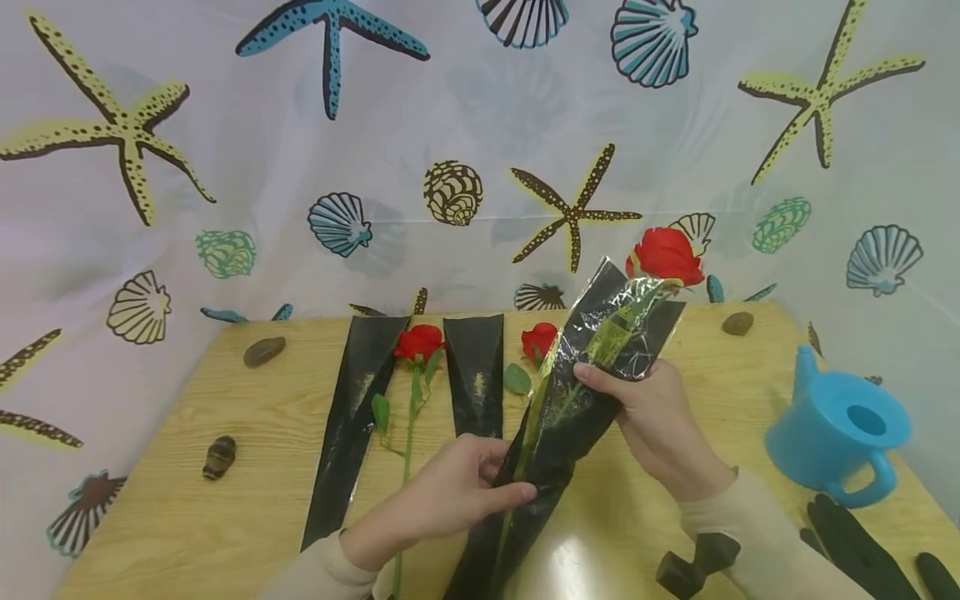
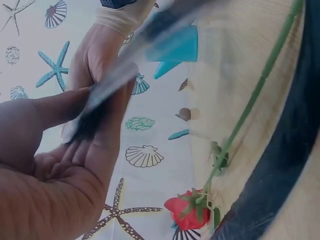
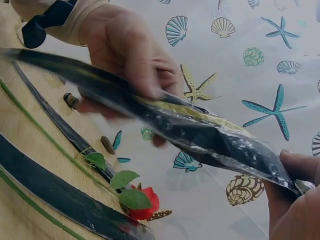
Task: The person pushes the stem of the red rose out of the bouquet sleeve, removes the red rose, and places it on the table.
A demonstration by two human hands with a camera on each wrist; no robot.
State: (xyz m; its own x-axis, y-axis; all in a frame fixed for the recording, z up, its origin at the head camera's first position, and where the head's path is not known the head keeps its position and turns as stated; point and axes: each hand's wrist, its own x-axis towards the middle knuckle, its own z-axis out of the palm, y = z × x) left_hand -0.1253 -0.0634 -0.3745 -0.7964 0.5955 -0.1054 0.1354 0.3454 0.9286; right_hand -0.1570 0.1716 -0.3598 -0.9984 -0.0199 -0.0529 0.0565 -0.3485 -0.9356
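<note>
A red artificial rose [image 1: 667, 254] stands in a black and clear flower sleeve [image 1: 551, 450], which is held tilted above the table with the bloom at the upper right. My right hand [image 1: 660, 417] grips the sleeve's upper part, thumb across its front. Lower down, my left hand [image 1: 457, 492] holds the sleeve between thumb and fingers; some fingertips are hidden behind it. The right wrist view shows the left hand [image 3: 132, 55] around the sleeve [image 3: 200, 135] too. In the left wrist view the sleeve is blurred.
Two more roses, one at left [image 1: 420, 343] and one partly covered [image 1: 538, 340], lie beside black sleeves [image 1: 360, 408] [image 1: 476, 375]. A blue watering can [image 1: 832, 429] and black gloves [image 1: 855, 542] are at right. Stones [image 1: 264, 352] [image 1: 738, 323] and a dark shell-like piece [image 1: 220, 457] lie about the table.
</note>
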